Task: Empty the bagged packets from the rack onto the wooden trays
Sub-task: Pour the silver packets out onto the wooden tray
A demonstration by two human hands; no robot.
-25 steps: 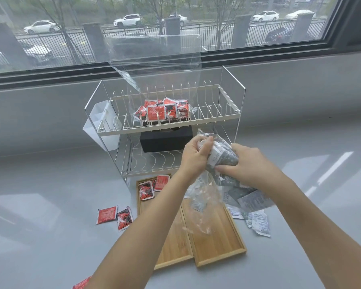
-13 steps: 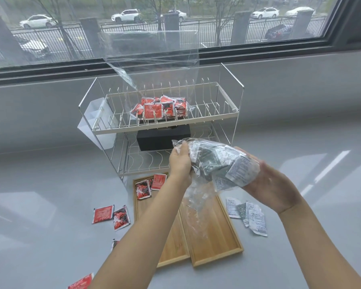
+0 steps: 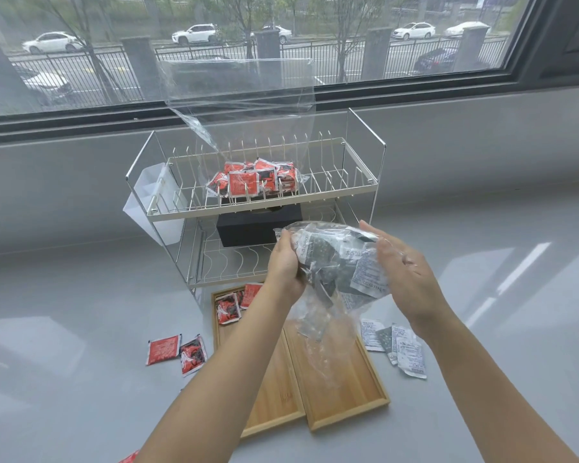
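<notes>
Head view: a person's two bare hands hold a clear bag of packets in the air over the wooden trays, in front of a wire rack on a grey counter.
Left hand (image 3: pixel 286 262): fingers curled round the left end of the clear bag of grey and white packets (image 3: pixel 340 262), gripping it.
Right hand (image 3: pixel 403 265): fingers fairly straight, palm against the bag's right side, pressing and supporting it rather than clenching.
Bag's long axis: roughly left to right between the hands, the bulk of packets up high, with loose empty plastic hanging downward toward the trays.
Wooden trays (image 3: pixel 348 389): two lying side by side directly below the bag, long sides touching, long axes running away from the person. The left one holds two red packets (image 3: pixel 238 300) at its far end.
Wire rack (image 3: pixel 331 192): two tiers, just beyond the trays. On the upper tier sits a second clear bag of red packets (image 3: pixel 253 180), its empty top standing up against the window.
Black box (image 3: pixel 258 225): on the lower tier, behind the held bag.
White holder (image 3: pixel 154 202): hung on the rack's left side.
Loose red packets (image 3: pixel 178 352): two on the counter left of the trays.
Loose grey and white packets (image 3: pixel 395 345): a few on the counter just right of the trays, below the right wrist.
Window: behind the rack, showing a fence, trees and parked cars.
</notes>
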